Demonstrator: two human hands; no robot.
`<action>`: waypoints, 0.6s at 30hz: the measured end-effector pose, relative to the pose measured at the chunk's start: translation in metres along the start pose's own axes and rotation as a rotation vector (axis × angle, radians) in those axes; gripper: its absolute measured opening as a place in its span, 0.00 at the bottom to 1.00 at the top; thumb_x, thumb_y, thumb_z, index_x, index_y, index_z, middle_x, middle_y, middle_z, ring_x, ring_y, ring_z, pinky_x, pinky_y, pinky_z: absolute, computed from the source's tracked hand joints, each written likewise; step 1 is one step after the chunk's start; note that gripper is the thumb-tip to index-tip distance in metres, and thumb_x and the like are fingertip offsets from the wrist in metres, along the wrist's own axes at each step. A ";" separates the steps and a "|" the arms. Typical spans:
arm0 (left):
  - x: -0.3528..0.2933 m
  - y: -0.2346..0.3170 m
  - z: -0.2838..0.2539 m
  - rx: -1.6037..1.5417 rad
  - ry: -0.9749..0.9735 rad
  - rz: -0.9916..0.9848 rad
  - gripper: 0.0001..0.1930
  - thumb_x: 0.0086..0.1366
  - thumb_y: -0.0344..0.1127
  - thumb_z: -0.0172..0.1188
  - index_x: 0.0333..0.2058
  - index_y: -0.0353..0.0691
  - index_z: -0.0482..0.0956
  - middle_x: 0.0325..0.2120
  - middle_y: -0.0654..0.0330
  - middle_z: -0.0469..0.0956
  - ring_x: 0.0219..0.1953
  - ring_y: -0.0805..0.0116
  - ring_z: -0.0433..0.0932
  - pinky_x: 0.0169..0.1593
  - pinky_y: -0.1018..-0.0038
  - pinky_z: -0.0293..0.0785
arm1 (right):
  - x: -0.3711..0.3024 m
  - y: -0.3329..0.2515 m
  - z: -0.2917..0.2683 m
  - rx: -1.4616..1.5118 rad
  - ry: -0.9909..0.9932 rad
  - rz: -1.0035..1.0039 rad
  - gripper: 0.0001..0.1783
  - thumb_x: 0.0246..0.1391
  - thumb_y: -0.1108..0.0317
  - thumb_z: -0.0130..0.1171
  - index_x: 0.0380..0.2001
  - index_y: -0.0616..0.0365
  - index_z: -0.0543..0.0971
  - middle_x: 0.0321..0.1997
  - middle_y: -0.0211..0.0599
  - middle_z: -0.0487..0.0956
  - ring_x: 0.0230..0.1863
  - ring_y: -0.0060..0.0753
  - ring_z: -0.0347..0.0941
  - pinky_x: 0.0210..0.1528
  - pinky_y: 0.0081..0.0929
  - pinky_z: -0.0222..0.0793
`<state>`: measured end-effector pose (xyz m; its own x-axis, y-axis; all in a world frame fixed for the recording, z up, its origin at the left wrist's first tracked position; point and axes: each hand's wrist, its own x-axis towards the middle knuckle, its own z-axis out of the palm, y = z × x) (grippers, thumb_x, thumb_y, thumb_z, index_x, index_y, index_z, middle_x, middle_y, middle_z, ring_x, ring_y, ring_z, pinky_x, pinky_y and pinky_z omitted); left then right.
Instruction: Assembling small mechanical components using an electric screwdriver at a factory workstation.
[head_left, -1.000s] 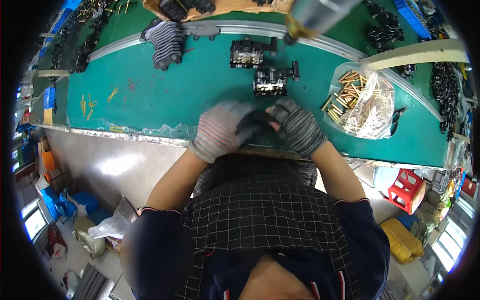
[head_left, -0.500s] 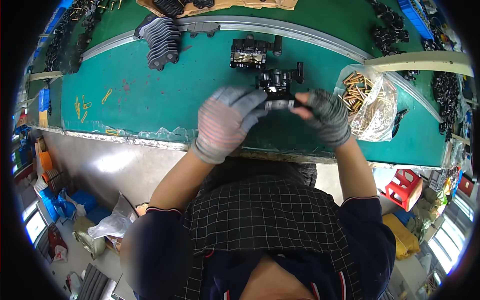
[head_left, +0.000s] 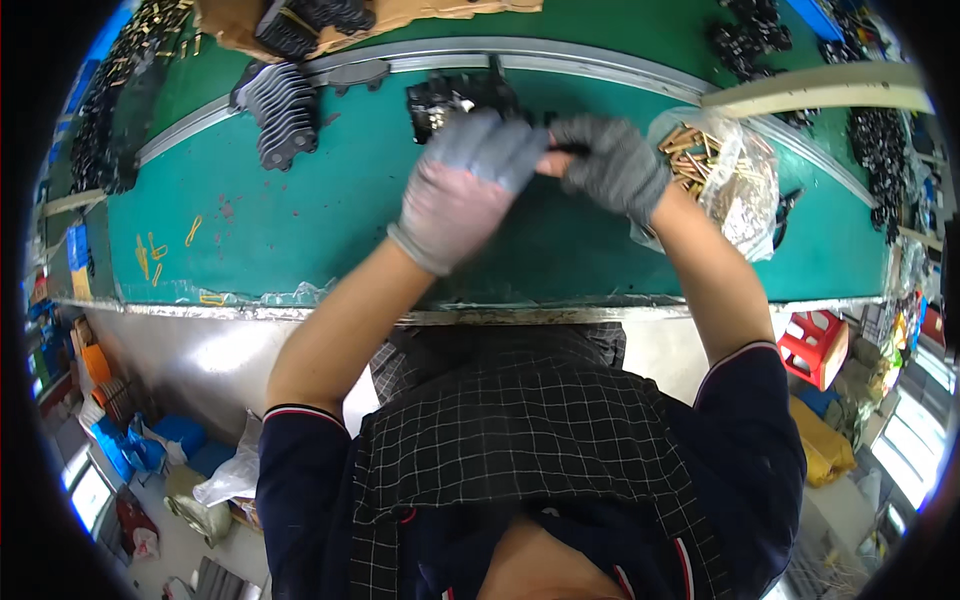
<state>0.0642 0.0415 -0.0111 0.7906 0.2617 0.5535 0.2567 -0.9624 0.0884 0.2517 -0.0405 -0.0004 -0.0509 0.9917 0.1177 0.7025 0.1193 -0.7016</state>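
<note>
On my feed, the black part sits at the meeting of the two gloved hands, above the green bench top; only a dark sliver of it shows, the rest being covered by glove. I take that spot as my clock centre. The right hand, in a dark grey knitted glove with a bare thumb tip, lies on the three o'clock side, its thumb and fingers pinched together on the part. The left hand, in a paler grey and pinkish glove, lies toward eight o'clock with its fingers bent over and reaching to the right thumb; I cannot tell whether they grip anything, since the back of the glove blocks my view.

Just beyond the left fingers, at ten o'clock, I see a black metal assembly, partly hidden by them. At three o'clock, a clear plastic bag holds gold-coloured pins, with a black-handled tool past it. Farther off, at nine, lies a leaning row of grey pads; a single pad lies nearer ten, against the metal rail. Yellow clips are scattered between eight and nine. On the floor, at four, stands a red stool.
</note>
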 end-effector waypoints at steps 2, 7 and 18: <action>0.013 -0.011 0.004 0.037 -0.004 0.047 0.20 0.45 0.34 0.63 0.41 0.43 0.76 0.35 0.61 0.74 0.39 0.59 0.74 0.43 0.64 0.73 | 0.018 -0.011 -0.014 0.392 -0.158 0.436 0.15 0.50 0.61 0.65 0.40 0.57 0.80 0.33 0.44 0.81 0.34 0.39 0.79 0.37 0.30 0.75; 0.034 -0.018 0.009 0.152 -0.056 0.106 0.17 0.46 0.46 0.64 0.33 0.46 0.74 0.31 0.64 0.70 0.37 0.67 0.72 0.41 0.70 0.70 | -0.033 0.003 -0.052 -0.050 0.019 0.186 0.14 0.51 0.63 0.63 0.40 0.57 0.80 0.33 0.40 0.81 0.31 0.39 0.78 0.33 0.29 0.73; -0.024 0.041 -0.031 -0.206 -0.271 -0.284 0.28 0.43 0.50 0.71 0.42 0.45 0.73 0.36 0.58 0.73 0.40 0.57 0.72 0.42 0.62 0.73 | -0.067 0.026 -0.056 -0.406 -0.090 0.030 0.08 0.44 0.68 0.59 0.31 0.56 0.79 0.29 0.43 0.78 0.33 0.45 0.76 0.38 0.37 0.72</action>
<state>0.0390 -0.0068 0.0050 0.8287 0.5012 0.2491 0.3905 -0.8366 0.3842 0.3131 -0.1061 0.0124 -0.0749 0.9968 0.0268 0.9266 0.0795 -0.3675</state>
